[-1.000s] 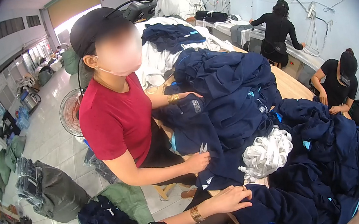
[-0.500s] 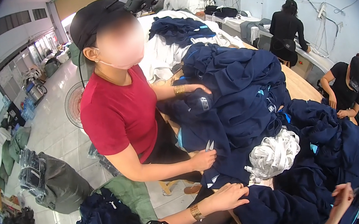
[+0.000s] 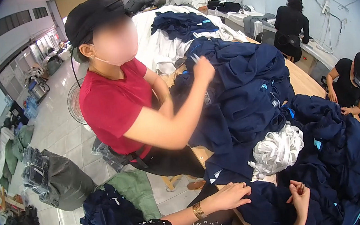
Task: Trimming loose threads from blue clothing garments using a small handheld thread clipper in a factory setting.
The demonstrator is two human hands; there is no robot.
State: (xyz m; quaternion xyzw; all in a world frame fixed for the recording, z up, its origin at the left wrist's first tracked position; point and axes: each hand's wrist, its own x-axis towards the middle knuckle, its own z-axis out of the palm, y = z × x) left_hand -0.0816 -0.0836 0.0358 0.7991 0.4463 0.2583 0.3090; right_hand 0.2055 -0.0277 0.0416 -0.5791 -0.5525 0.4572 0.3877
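Observation:
My left hand (image 3: 232, 195) lies at the table's near edge on navy cloth (image 3: 265, 206), its thumb and fingers apart. A gold-coloured bracelet (image 3: 198, 210) is on that wrist. To its right, my right hand (image 3: 298, 194) hovers over the same cloth with fingers curled together; something small and dark may be in them, too small to name. Just beyond my hands sits a tangled bundle of white tape or strips (image 3: 278, 152). A large heap of navy garments (image 3: 244, 85) with light-blue trim covers the table behind it.
At the left, a co-worker in a red shirt (image 3: 113, 103) raises a hand with small scissors (image 3: 195, 57) over the heap. Two people in black (image 3: 289, 27) work along the right wall. A grey sack (image 3: 64, 180) and a navy cloth pile (image 3: 109, 213) are on the floor.
My right hand has moved left, closer to my left hand, which stays by the cloth's edge. The co-worker's scissors hand has risen and swung away from the near cloth.

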